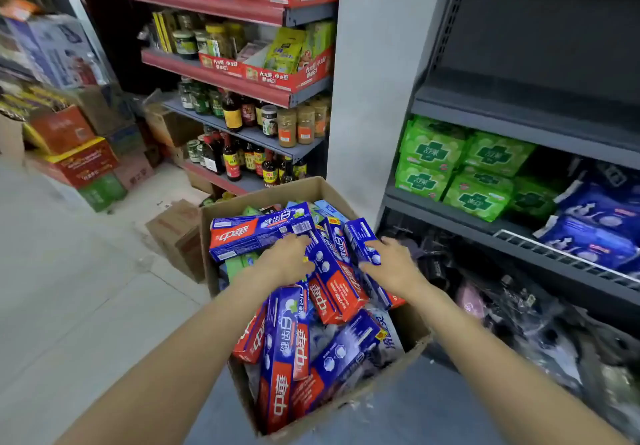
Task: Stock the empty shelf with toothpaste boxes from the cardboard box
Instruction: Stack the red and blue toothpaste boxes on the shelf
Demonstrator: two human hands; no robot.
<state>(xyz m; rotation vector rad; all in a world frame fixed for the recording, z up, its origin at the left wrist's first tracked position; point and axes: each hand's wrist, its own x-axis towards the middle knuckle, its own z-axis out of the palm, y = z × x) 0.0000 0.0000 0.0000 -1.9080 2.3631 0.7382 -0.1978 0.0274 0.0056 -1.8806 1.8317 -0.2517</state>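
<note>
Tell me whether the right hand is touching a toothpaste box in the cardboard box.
Touching. The head view shows the right hand with its fingers wrapped round the end of a blue toothpaste box on top of the pile in the cardboard box.

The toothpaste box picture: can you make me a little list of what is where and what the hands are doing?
place: shop aisle
cardboard box: open, on the floor, full of jumbled toothpaste boxes
left hand: reaching into the pile, resting on a blue box
right hand: fingers around a blue toothpaste box
empty shelf: dark, upper right, nothing on it
shelf below: green packs
</note>
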